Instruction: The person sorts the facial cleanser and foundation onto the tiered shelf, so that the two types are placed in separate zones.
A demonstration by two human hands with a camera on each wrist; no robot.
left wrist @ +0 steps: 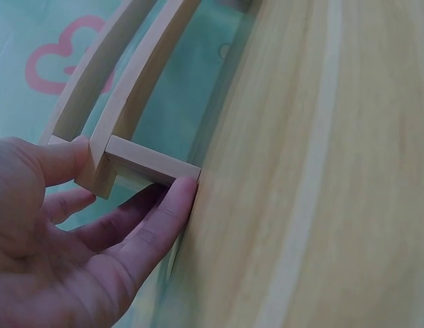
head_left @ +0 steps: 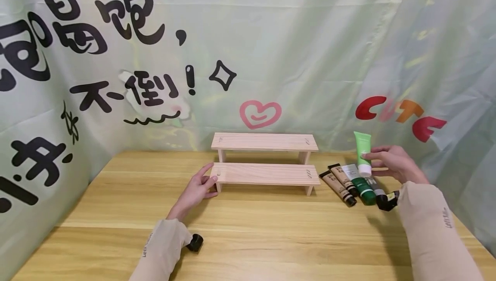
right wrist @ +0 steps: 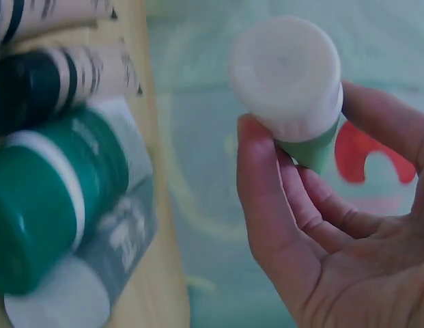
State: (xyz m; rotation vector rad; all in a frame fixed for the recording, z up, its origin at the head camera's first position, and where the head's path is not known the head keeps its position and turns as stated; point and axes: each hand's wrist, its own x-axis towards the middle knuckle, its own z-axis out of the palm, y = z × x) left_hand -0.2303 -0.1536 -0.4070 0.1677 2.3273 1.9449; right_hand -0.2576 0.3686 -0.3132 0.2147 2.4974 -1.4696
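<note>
A pale green cloth (head_left: 329,35) hangs behind the table and down both sides, with creases and soft folds running across it. Bold black characters (head_left: 149,89) spread over its left part, followed by the outline of a four-pointed star (head_left: 233,75). A pink heart (head_left: 258,118) with a smile is printed low in the middle, and the coloured letters CUTE (head_left: 408,109) slope down on the right. The table (head_left: 252,238) is light yellowish wood with a streaky grain and a few paler lines, and a shadow falls on it beside the right forearm.

Toward the back of the table is a two-step wooden stand (head_left: 265,174), its upper board just in front of the cloth. The left hand (head_left: 195,191) grips the left end of the lower step, thumb against the board and fingers bent around the leg. To the right of the stand, two tan tubes (head_left: 338,189), a dark green tube (head_left: 364,189) and a grey tube (right wrist: 133,232) lie side by side. Above them the right hand (head_left: 395,162) pinches a light green tube (head_left: 362,145) between thumb and fingers, its white cap (head_left: 364,169) pointing down. Both arms wear beige sleeves (head_left: 160,246).
</note>
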